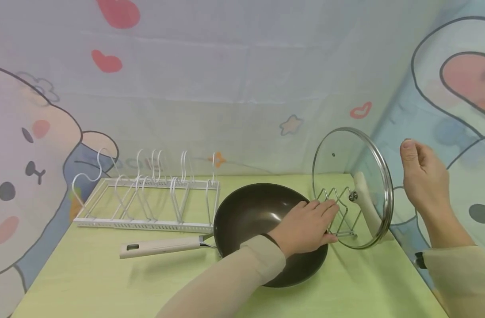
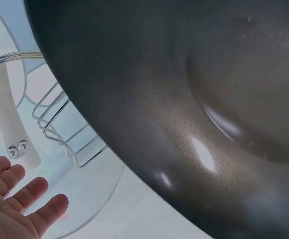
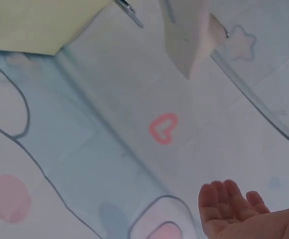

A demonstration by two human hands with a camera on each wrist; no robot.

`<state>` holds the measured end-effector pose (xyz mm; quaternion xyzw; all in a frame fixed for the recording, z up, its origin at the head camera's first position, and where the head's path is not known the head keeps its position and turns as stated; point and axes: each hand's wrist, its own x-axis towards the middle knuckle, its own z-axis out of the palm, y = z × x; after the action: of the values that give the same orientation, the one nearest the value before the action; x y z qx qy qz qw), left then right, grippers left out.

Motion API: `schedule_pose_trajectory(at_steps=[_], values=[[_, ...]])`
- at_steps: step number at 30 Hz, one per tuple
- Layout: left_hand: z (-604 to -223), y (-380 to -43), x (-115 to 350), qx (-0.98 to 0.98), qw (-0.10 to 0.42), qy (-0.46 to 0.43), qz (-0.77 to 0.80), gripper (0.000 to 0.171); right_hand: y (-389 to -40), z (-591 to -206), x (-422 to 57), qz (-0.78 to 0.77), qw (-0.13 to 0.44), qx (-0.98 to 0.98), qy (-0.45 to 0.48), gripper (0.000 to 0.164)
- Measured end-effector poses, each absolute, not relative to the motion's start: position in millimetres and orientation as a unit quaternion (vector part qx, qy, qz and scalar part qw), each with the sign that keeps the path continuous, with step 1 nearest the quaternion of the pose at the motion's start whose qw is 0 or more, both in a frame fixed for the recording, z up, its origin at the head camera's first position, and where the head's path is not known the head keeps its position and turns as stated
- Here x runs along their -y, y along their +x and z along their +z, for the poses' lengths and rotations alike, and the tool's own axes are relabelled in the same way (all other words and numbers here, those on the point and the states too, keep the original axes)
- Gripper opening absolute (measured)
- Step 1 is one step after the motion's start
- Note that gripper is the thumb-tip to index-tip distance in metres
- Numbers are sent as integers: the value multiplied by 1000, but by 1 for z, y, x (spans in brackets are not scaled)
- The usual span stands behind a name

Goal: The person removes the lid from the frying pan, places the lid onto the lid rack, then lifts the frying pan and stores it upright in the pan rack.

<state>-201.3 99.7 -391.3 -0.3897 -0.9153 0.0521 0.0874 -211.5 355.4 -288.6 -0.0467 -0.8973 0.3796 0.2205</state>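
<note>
We find the green tabletop [image 1: 87, 282] bounded at the back and right by printed cloth [image 1: 234, 88]. The glass lid [image 1: 357, 172] stands on edge, tilted, near the right-hand table edge at the small wire stand [image 1: 341, 233]; we cannot tell which slot bears it. The wok [image 1: 242, 216] sits at mid-table with its beige pan handle [image 1: 160, 247] pointing left, in front of the white rack [image 1: 147, 226]. In the head view the wok's rim meets the rack's near right corner; contact cannot be confirmed. Tabletop shows behind the wok, between rack and stand, and there is room at the left front.

The left wrist view shows the wok's inner wall and base ring closely, and the palm side of the left hand [image 1: 306, 225], hidden from the head camera. The right wrist view gives the end of the beige lid handle [image 1: 367, 205] and a corner of the table.

The left hand reaches over the wok toward the stand, fingers extended and slightly spread, pinching nothing; whether they touch the wok or stand we cannot tell. The right hand [image 1: 427, 181] is raised beside the lid, apart from it, fingers loosely curled and close together, holding nothing.
</note>
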Motion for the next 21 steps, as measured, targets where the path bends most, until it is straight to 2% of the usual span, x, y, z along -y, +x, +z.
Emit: schedule_pose_trajectory(at_steps=[5,14,21], values=[[-384,-196,-88,915,94,-390,52,79,-204,-279,-337,359,260,896,-7,62],[-382,-186,-64,912,106,-390,67,79,-201,-279,-305,313,330,887,77,63],[-379,-183,-38,915,107,-381,77,79,-194,-278,-279,280,350,884,131,61]])
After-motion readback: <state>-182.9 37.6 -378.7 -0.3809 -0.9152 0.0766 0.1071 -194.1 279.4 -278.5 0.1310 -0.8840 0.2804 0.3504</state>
